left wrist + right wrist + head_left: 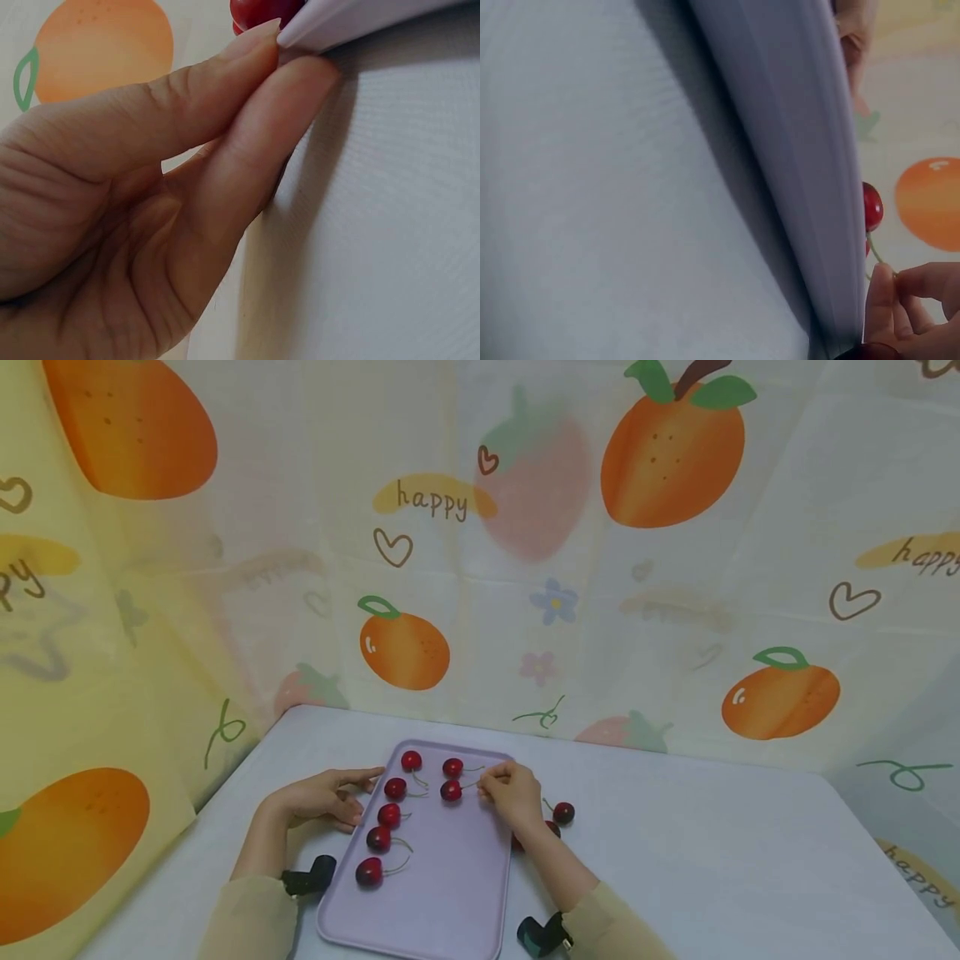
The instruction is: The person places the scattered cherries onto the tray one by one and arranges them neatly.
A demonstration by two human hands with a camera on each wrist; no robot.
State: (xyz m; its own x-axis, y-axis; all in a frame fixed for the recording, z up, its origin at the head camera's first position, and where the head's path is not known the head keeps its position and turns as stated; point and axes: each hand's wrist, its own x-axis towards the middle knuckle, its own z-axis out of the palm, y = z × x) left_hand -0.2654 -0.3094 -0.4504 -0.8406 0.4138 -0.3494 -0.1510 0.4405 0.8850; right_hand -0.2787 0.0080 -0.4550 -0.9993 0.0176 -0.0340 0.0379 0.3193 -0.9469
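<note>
A pale purple tray [442, 893] lies on the table, with several red cherries in a column along its left side. My left hand [322, 797] pinches the tray's left rim; the left wrist view shows thumb and finger [300, 90] meeting at the edge. Near the tray's upper right, my right hand [513, 793] pinches the stem of a cherry [451, 791]. In the right wrist view that stem runs from a cherry [872, 206] to the fingertips. Just above it in the head view sits another cherry [453, 767], its stem pointing right.
Beyond the tray's right edge more cherries [563, 812] lie on the white table [712, 860], some partly hidden by my right forearm. A fruit-printed cloth [300, 610] hangs behind and to the left. Black wrist cameras [311, 877] sit by both sleeves.
</note>
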